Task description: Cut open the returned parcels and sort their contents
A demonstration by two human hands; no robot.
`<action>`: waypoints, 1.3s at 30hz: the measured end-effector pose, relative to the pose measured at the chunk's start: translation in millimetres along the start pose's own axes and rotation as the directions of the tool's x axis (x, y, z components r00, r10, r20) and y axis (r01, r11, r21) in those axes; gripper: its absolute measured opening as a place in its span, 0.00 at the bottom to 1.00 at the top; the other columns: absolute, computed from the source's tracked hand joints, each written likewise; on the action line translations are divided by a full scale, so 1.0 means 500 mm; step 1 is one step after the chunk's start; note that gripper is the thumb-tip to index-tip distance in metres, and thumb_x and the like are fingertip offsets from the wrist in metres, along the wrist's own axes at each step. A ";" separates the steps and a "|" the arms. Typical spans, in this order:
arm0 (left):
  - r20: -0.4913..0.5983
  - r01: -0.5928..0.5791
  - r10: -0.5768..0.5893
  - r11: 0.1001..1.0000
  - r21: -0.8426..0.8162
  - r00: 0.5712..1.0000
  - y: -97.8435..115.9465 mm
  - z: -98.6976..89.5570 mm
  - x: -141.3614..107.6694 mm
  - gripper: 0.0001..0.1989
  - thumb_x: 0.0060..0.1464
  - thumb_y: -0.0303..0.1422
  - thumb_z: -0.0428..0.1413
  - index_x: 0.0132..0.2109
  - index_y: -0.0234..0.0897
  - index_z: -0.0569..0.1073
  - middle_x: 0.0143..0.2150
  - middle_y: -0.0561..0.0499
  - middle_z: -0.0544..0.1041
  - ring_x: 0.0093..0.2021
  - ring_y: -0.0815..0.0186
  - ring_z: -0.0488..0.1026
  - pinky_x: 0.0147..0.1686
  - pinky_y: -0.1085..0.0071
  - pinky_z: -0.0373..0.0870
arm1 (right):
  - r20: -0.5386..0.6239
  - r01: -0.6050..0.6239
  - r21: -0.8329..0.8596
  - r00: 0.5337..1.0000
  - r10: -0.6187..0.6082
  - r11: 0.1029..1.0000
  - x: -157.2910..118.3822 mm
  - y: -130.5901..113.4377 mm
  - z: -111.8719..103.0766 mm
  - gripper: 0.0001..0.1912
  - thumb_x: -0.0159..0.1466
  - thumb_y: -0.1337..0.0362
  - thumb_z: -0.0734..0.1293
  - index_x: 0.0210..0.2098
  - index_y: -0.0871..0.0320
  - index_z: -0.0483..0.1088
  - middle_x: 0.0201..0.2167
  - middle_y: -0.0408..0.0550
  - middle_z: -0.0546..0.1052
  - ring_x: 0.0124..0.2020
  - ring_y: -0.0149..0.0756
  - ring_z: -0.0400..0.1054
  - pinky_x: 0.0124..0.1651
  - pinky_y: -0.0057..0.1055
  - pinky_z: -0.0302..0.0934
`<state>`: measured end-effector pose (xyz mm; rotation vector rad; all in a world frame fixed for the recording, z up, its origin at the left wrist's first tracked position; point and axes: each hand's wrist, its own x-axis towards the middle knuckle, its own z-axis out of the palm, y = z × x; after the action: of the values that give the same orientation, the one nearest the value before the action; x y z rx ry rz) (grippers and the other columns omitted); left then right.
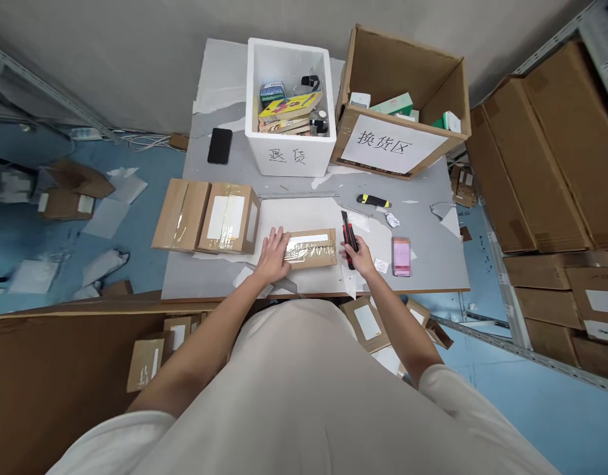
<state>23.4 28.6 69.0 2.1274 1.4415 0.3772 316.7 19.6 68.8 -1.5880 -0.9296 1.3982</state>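
Observation:
A flat taped cardboard box (311, 249) with a white label lies on the table in front of me. My left hand (274, 256) rests over its left end, fingers stretched out and thumb towards me. In my right hand (358, 257) is a red and black utility knife (350, 239), its tip pointing away from me, just right of the box. Whether the blade is out is hard to make out. Beyond it lies a second utility knife (373, 200), yellow and black, beside a crumpled scrap of paper (392, 220).
Two taped boxes (182, 214) stand at the left. Behind are a white foam bin (289, 155) holding books and small goods, and a labelled open carton (403, 145). A black phone (219, 146) and a lit phone (401, 256) lie on the table (432, 280). Shelved cartons (541, 165) stand right.

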 end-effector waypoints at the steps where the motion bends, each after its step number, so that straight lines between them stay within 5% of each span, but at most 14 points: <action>1: 0.043 -0.019 0.018 0.999 0.035 0.999 0.002 -0.002 0.009 0.44 0.44 0.33 0.56 0.68 0.33 0.50 0.71 0.35 0.44 0.71 0.43 0.35 0.65 0.43 0.36 | 0.016 -0.012 -0.062 1.000 0.013 0.998 -0.015 0.004 -0.015 0.32 0.54 0.48 0.69 0.53 0.55 0.61 0.42 0.50 0.76 0.27 0.29 0.71 0.28 0.29 0.68; 5: 0.062 -0.027 0.021 0.994 0.101 0.998 0.007 -0.002 0.025 0.57 0.35 0.48 0.65 0.68 0.34 0.50 0.70 0.32 0.46 0.70 0.38 0.38 0.63 0.39 0.31 | 0.129 -0.044 -0.216 0.989 0.073 0.975 -0.071 0.018 -0.058 0.40 0.58 0.50 0.67 0.66 0.50 0.52 0.41 0.48 0.76 0.19 0.26 0.66 0.19 0.27 0.64; 8: 0.038 -0.023 0.019 0.994 0.106 0.999 0.008 0.002 0.026 0.62 0.27 0.51 0.68 0.68 0.34 0.51 0.69 0.31 0.51 0.69 0.37 0.42 0.64 0.42 0.34 | 0.155 -0.055 -0.237 0.984 0.093 0.970 -0.093 0.025 -0.066 0.39 0.59 0.51 0.66 0.67 0.47 0.50 0.42 0.47 0.76 0.19 0.25 0.65 0.17 0.26 0.63; 20: -0.028 -0.041 0.041 0.999 0.020 0.999 0.008 0.002 0.033 0.60 0.23 0.50 0.70 0.63 0.37 0.56 0.64 0.34 0.56 0.66 0.37 0.50 0.65 0.48 0.45 | 0.069 -0.060 -0.220 0.995 0.077 0.974 -0.100 0.023 -0.054 0.39 0.59 0.52 0.65 0.68 0.47 0.50 0.37 0.44 0.75 0.18 0.24 0.63 0.17 0.25 0.62; 28: -0.023 -0.067 0.067 0.998 0.005 0.997 0.007 -0.005 0.039 0.59 0.23 0.50 0.70 0.63 0.36 0.57 0.62 0.34 0.58 0.64 0.39 0.51 0.65 0.48 0.45 | 0.165 -0.075 -0.207 0.980 0.110 0.976 -0.097 0.025 -0.056 0.39 0.60 0.52 0.65 0.68 0.48 0.50 0.33 0.43 0.75 0.17 0.24 0.61 0.16 0.25 0.60; 39: -0.017 -0.116 0.115 0.993 -0.006 0.993 -0.005 0.005 0.045 0.57 0.26 0.46 0.68 0.63 0.33 0.56 0.61 0.34 0.58 0.63 0.39 0.51 0.65 0.47 0.46 | 0.320 -0.111 -0.267 0.927 0.197 0.957 -0.099 0.001 -0.117 0.37 0.57 0.55 0.69 0.65 0.49 0.58 0.27 0.41 0.75 0.14 0.25 0.59 0.15 0.26 0.57</action>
<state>31.5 49.3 63.8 2.2128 1.3273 0.4435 368.9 -31.4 91.8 -1.6558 -1.2445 1.7685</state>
